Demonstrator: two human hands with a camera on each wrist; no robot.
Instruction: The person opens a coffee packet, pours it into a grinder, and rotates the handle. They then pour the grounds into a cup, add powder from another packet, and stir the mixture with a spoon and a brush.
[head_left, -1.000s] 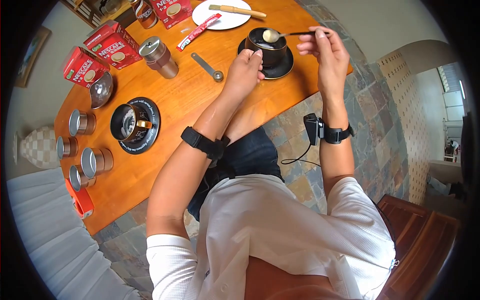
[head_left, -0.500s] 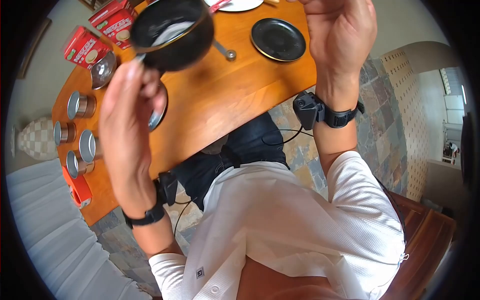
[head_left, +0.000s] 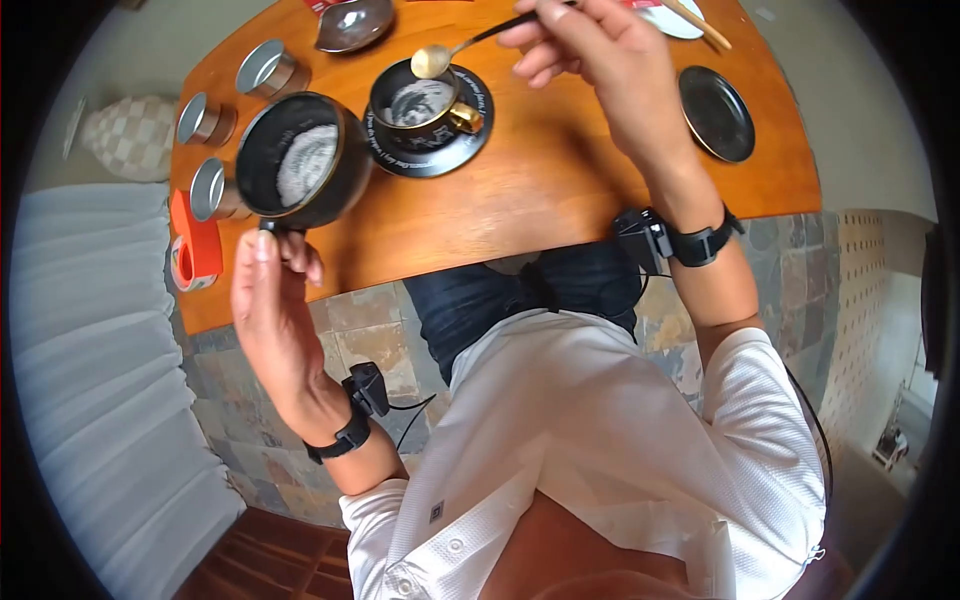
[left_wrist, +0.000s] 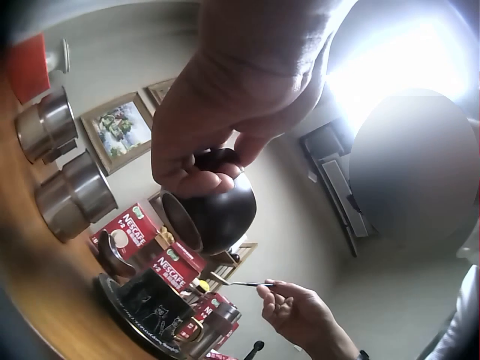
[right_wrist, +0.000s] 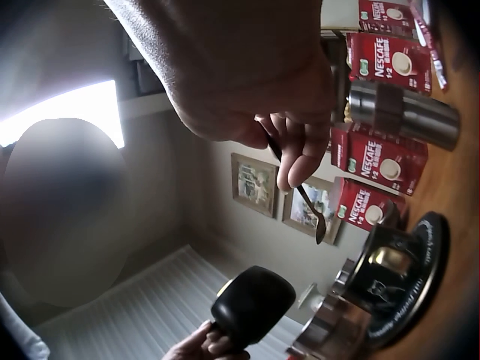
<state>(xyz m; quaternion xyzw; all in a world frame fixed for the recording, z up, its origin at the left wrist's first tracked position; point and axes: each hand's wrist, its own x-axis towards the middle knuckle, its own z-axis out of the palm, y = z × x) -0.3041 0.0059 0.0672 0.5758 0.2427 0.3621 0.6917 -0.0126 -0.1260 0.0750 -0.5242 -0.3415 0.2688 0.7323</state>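
My left hand (head_left: 280,325) pinches the handle of a plain black cup (head_left: 348,185), lifted above the table's left part and tilted toward me. White, foamy-looking stuff lies inside it. In my right hand (head_left: 620,85) is a spoon (head_left: 490,33), its dark handle between thumb and fingers. A pale, creamy lump sits in the spoon's bowl, which overlaps the far rim of a patterned black cup (head_left: 418,137) in the head view. That cup has a gold handle, holds whitish streaked contents, and stands on a lettered black saucer (head_left: 455,158). The left wrist view shows both cups side-on.
Several metal cups (head_left: 272,70) stand at the table's left, beside an orange roll-like object (head_left: 200,245). A glossy dark dish (head_left: 355,25) lies behind. Rightward are a black saucer (head_left: 718,115) and a wooden-handled brush (head_left: 698,24). Red Nescafe boxes (right_wrist: 390,60) stand near a steel canister (right_wrist: 435,124).
My left hand has lifted the plain black cup off its saucer and carried it left. The spoon has moved left too, from over that cup to over the patterned one. The head view has turned left.
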